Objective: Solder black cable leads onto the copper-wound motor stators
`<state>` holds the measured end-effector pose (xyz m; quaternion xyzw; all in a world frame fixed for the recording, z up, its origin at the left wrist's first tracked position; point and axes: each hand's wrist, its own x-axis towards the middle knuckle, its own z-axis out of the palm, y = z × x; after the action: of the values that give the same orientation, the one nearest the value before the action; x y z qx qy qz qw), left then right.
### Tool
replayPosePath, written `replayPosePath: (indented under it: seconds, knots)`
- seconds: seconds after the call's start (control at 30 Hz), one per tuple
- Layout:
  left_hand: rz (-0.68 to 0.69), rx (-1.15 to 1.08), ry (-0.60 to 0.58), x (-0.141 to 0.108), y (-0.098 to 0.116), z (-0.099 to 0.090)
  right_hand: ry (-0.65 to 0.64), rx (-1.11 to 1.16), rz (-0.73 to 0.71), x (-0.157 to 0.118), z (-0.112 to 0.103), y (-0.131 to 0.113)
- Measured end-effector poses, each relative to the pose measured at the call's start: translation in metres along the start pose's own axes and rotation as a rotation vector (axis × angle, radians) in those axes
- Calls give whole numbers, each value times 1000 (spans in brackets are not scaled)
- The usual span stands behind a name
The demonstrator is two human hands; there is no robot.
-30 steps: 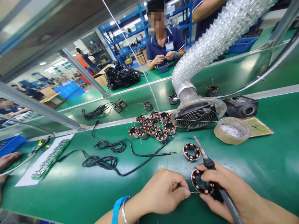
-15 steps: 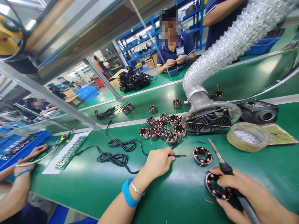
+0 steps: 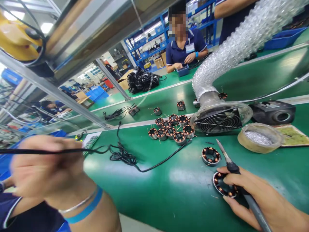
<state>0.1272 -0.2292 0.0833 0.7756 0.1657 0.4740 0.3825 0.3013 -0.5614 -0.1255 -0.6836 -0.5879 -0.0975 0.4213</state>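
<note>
My left hand (image 3: 48, 170), blurred by motion, is raised at the left with its fingers closed around a black cable (image 3: 91, 149). The cable runs across the hand to a tangled coil (image 3: 123, 156) on the green bench. My right hand (image 3: 258, 196) holds a soldering iron (image 3: 233, 169), its tip pointing up and away. The same hand grips a motor stator (image 3: 218, 187) with copper windings between thumb and fingers. Just beyond it, another stator (image 3: 210, 157) sits on the bench. A second cable end (image 3: 166, 159) reaches toward the group of stators (image 3: 170, 131).
A fume extractor fan (image 3: 218, 121) with a silver duct (image 3: 229, 54) stands behind the stators. A round tub (image 3: 259, 138) of silvery wire lies to its right, beside a black soldering iron stand (image 3: 272, 112). Co-workers sit across the bench and at the left.
My left hand has swung left and up toward the camera, drawing the black cable with it. My right hand stays nearly in place with the soldering iron and stator. The view has shifted slightly.
</note>
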Motion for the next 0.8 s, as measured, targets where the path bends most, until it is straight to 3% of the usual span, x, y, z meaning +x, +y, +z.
replayPosePath:
  seconds: [0.07,0.13,0.17,0.2,0.33,0.43,0.5,0.6,0.7,0.8]
  knots:
    - [-11,36,-260,-29,-4,32,-28,5,-10,0,-3,-2]
    - [-226,75,-882,-58,-20,71,-66,23,-22,1,-8,-5]
    - [-283,63,-1064,-71,-30,91,-67,36,-25,1,-11,-7]
    - [-305,80,-1146,-82,-40,110,-44,48,-19,1,-13,-8]
    - [-307,75,-1160,-104,-71,169,222,1,83,-1,-14,-3]
    - [-395,-28,-1224,-99,-85,191,395,-102,156,1,-11,8]
    - [-379,-47,-1303,-90,-89,201,435,-148,178,3,-9,15]
    - [-172,75,-1332,-79,-88,216,438,-175,180,7,-7,21]
    - [60,317,-1248,-80,-82,237,419,-173,180,8,-8,22]
    - [135,445,-1217,-86,-78,257,402,-165,179,6,-10,22]
